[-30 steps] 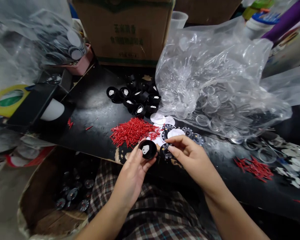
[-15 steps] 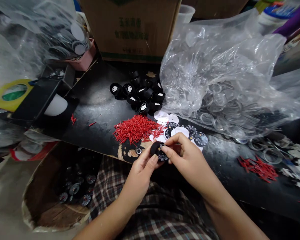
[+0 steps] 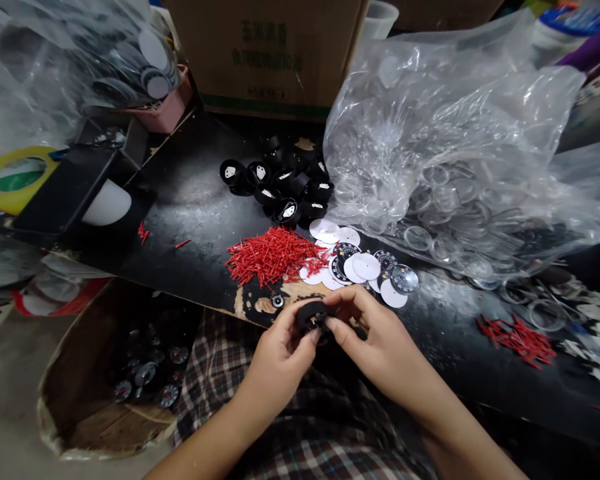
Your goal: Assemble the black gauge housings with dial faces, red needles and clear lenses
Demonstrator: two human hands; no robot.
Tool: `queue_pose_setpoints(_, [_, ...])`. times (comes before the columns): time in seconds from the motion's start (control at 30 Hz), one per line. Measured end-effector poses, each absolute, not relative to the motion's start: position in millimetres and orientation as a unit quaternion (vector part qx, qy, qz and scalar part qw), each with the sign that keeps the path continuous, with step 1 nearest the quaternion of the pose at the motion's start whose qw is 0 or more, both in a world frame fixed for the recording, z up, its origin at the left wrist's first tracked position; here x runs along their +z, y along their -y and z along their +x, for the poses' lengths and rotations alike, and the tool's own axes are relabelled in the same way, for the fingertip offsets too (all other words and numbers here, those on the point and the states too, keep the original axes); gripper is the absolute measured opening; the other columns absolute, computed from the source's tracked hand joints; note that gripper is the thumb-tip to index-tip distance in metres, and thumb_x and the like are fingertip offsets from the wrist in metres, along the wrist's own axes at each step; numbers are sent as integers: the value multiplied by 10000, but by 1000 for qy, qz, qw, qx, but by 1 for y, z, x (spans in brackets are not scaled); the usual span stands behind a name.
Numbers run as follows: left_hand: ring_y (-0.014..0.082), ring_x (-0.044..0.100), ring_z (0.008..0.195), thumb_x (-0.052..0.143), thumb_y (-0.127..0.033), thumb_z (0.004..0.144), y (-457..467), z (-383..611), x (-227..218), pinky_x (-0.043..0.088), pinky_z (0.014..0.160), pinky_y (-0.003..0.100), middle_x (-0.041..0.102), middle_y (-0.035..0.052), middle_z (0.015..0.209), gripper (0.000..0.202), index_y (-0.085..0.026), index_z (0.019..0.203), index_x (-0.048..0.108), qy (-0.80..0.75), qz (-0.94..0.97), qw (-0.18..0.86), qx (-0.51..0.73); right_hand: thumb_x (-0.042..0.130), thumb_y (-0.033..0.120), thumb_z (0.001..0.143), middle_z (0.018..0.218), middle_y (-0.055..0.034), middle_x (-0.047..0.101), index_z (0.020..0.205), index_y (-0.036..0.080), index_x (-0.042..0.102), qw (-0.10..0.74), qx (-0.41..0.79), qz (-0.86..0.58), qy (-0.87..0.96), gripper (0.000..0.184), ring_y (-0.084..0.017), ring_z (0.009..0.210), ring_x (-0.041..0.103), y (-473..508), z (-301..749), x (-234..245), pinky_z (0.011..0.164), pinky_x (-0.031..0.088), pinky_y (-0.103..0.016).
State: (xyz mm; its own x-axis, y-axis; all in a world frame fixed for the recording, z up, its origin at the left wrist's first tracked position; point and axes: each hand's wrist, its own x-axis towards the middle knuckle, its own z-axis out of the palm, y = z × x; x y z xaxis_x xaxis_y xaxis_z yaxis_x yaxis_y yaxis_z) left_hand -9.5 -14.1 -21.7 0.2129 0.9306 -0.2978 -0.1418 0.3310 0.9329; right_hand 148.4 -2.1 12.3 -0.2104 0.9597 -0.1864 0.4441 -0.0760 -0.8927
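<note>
My left hand point(image 3: 283, 347) is closed round a black round gauge housing point(image 3: 310, 309) with a printed black dial at its face. From the other side, my right hand point(image 3: 375, 337) pinches the edge of the same piece with thumb and fingertips. The dial is tilted and partly covered by my fingers. Just beyond my hands lie a heap of red pointers point(image 3: 270, 257) and a spread of white and black dial discs point(image 3: 366, 267). Several black housings point(image 3: 286, 211) with white parts inside are clustered farther back.
A clear plastic bag point(image 3: 445, 167) of transparent rings takes up the right side. A cardboard box point(image 3: 260, 53) stands at the back. More red pointers point(image 3: 517, 340) lie at right. Yellow tape point(image 3: 10, 180) is at left. Below the table edge, an open carton point(image 3: 80, 400) holds several gauges.
The housing has tilted in my hands, so less of its dial face shows. Both hands stay on it, slightly lower in the picture. The view has shifted a little.
</note>
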Motion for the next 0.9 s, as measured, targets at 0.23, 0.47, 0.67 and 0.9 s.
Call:
queue_pose_setpoints(0.23, [188, 618, 1061, 638, -253, 823, 11, -25, -27, 515, 901, 297, 682, 13, 1112, 263, -252, 1086, 629, -513, 321, 644, 467, 498, 211, 903, 920, -44, 699, 924, 195, 631, 227, 293, -565, 737, 136, -203, 875, 631, -34, 140, 6, 772, 435, -328])
queue_pose_setpoints(0.47, [200, 610, 1059, 659, -270, 803, 4, -23, -23, 510, 921, 350, 662, 29, 1044, 206, -220, 1000, 626, -498, 217, 647, 535, 473, 184, 883, 889, -115, 682, 891, 132, 639, 16, 47, -588, 808, 175, -287, 855, 610, -70, 112, 3, 699, 330, -383])
queue_pose_setpoints(0.67, [222, 642, 1060, 634, -279, 826, -2, -23, -19, 496, 946, 404, 646, 69, 1164, 265, -213, 1074, 571, -475, 157, 674, 543, 502, 181, 846, 805, -62, 690, 776, 158, 608, 11, 107, -609, 786, 129, -216, 755, 607, -71, 123, -1, 664, 298, -335])
queue_pose_setpoints(0.9, [216, 668, 1027, 587, -262, 870, -6, -14, -15, 520, 899, 377, 664, 69, 1176, 231, -219, 1094, 558, -444, 137, 699, 543, 535, 211, 848, 814, -34, 677, 797, 176, 598, 63, 113, -619, 775, 88, -207, 784, 598, -63, 128, -4, 684, 294, -325])
